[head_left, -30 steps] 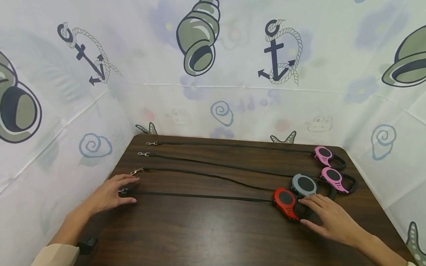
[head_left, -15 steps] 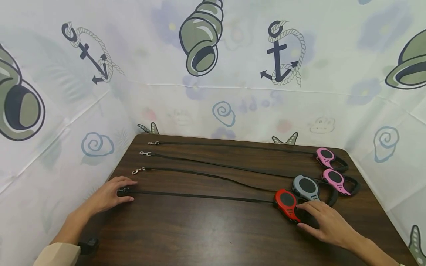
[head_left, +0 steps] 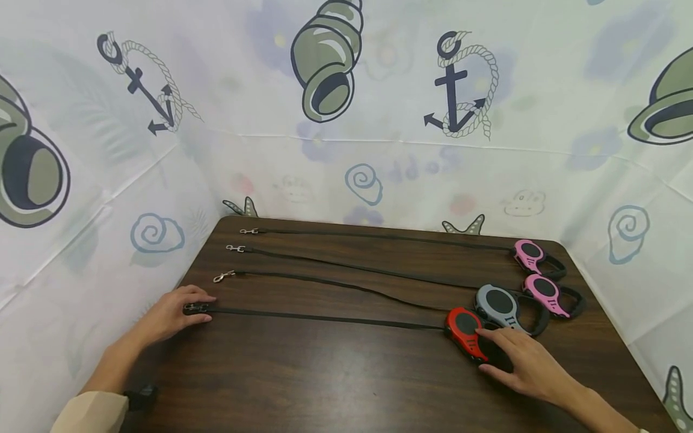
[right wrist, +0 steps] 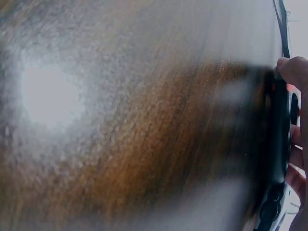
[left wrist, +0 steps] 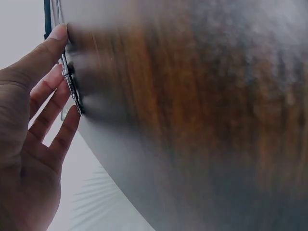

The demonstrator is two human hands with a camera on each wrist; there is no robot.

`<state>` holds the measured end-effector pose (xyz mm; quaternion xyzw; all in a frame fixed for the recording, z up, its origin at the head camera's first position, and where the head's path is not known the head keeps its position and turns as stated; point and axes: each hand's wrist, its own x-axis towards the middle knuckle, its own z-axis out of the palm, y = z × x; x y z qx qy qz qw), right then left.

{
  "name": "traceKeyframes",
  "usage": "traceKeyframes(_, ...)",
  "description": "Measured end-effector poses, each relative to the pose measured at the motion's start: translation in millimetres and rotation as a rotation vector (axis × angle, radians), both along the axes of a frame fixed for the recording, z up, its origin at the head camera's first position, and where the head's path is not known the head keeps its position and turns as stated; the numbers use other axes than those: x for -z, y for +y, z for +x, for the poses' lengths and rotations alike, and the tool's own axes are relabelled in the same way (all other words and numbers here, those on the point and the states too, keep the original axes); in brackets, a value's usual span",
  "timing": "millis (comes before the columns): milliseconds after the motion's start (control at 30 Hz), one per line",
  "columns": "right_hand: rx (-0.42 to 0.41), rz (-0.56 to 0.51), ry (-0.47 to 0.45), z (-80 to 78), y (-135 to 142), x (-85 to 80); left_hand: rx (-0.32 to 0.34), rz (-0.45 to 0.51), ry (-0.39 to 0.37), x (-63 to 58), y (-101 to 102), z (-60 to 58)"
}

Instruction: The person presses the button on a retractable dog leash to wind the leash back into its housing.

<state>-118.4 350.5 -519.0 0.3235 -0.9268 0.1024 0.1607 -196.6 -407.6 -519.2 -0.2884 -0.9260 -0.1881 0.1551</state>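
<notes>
A red retractable dog leash (head_left: 464, 323) lies at the right, its black strap (head_left: 325, 317) stretched left across the table to a metal clip (head_left: 196, 307). My left hand (head_left: 165, 316) rests round that clip with thumb and fingers loosely spread; in the left wrist view the clip (left wrist: 71, 84) lies beside the fingertips. At the other end my right hand (head_left: 527, 364) lies over the red leash's handle, a fingertip touching the casing and the thumb at its near side. The handle is partly hidden under the hand. In the right wrist view the thumb (right wrist: 291, 72) meets the leash's end.
A grey retractable leash (head_left: 498, 304) lies beside the red one, with two pink ones (head_left: 527, 255) behind. Their straps run roughly parallel to metal clips (head_left: 235, 248) at the left. A printed cloth (head_left: 400, 108) surrounds the brown table (head_left: 325, 379).
My right hand has shifted slightly left, farther over the red leash's handle. My left hand has edged left, its thumb and fingers drawing closer round the clip. The other leashes stay put.
</notes>
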Motion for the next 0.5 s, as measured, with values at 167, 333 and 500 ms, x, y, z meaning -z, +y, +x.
traceKeyframes(167, -0.003, -0.013, 0.006, -1.9, -1.1, 1.8, 0.016, 0.052, 0.010, 2.4, -3.1, -0.3)
traceKeyframes(333, -0.018, -0.020, 0.011, -3.2, -2.6, 5.7, 0.007, 0.074, -0.007, 3.8, -5.8, -1.6)
traceKeyframes(500, -0.026, -0.033, 0.033, -3.6, -4.0, 8.2, 0.004, 0.086, -0.030, 2.4, -6.2, -3.6)
